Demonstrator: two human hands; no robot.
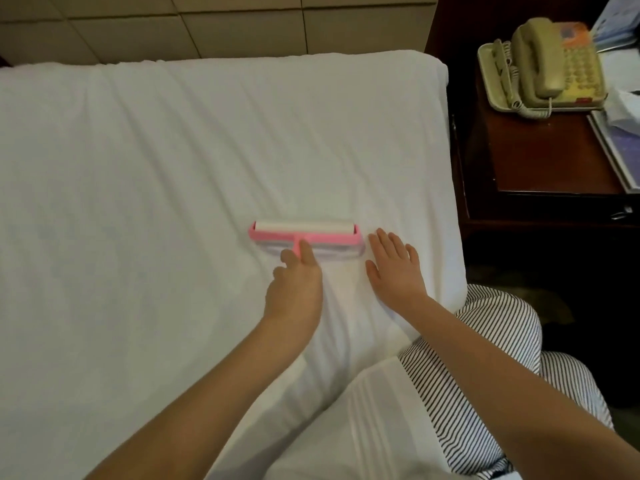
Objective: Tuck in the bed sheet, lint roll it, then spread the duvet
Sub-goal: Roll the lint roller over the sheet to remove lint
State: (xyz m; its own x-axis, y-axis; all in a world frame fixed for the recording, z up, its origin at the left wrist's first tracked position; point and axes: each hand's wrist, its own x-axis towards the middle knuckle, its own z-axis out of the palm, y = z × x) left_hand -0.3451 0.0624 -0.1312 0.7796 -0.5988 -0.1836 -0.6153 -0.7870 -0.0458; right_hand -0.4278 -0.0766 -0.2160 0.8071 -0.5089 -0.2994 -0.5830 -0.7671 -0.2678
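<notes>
A pink lint roller (306,234) with a white sticky roll lies on the white bed sheet (166,174), near the right side of the mattress. My left hand (294,289) grips its short pink handle, with the index finger stretched along it. My right hand (394,268) rests flat on the sheet just right of the roller, fingers spread. The sheet has soft wrinkles fanning out from the middle. A white pillow or folded duvet (363,420) lies at the bottom, below my arms.
A dark wooden nightstand (540,157) stands right of the bed, carrying a beige telephone (543,64) and some papers (620,133). A padded headboard (207,26) runs along the top. Striped fabric (491,344) hangs at the mattress's right edge.
</notes>
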